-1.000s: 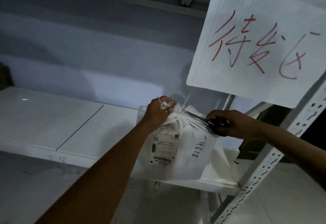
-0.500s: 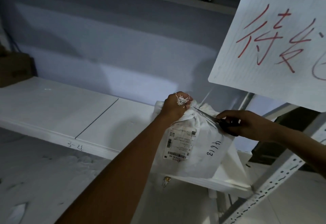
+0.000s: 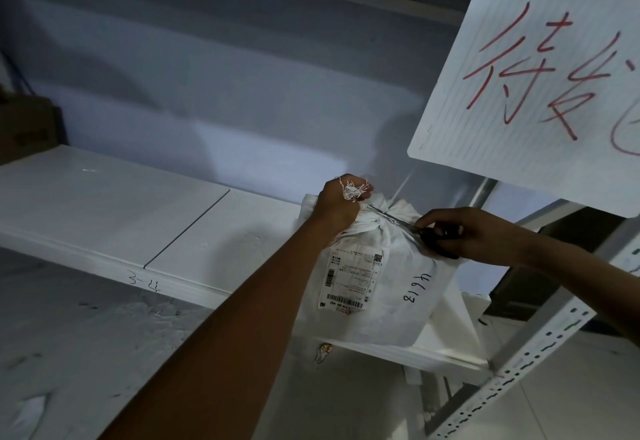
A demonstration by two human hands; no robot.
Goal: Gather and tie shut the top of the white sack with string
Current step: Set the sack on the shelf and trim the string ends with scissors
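Note:
A white sack (image 3: 391,304) with a shipping label and the handwritten number 44613 stands on the white shelf (image 3: 104,204) at its right end. Its top is bunched into a neck. My left hand (image 3: 337,205) is closed around the frayed top of the sack, with white string ends sticking out of the fist. My right hand (image 3: 464,233) holds black-handled scissors (image 3: 398,221). Their blades lie across the neck of the sack, just below my left fist. A taut string (image 3: 403,183) runs up from the neck.
A white paper sign (image 3: 540,68) with red handwriting hangs at upper right, above my right hand. A perforated metal upright (image 3: 540,346) stands to the right of the sack. A brown cardboard box (image 3: 27,127) sits at the far left of the shelf.
The view has shifted, so sack and hands sit further right in the frame. Both hands keep their grips, and the scissors stay at the sack's neck.

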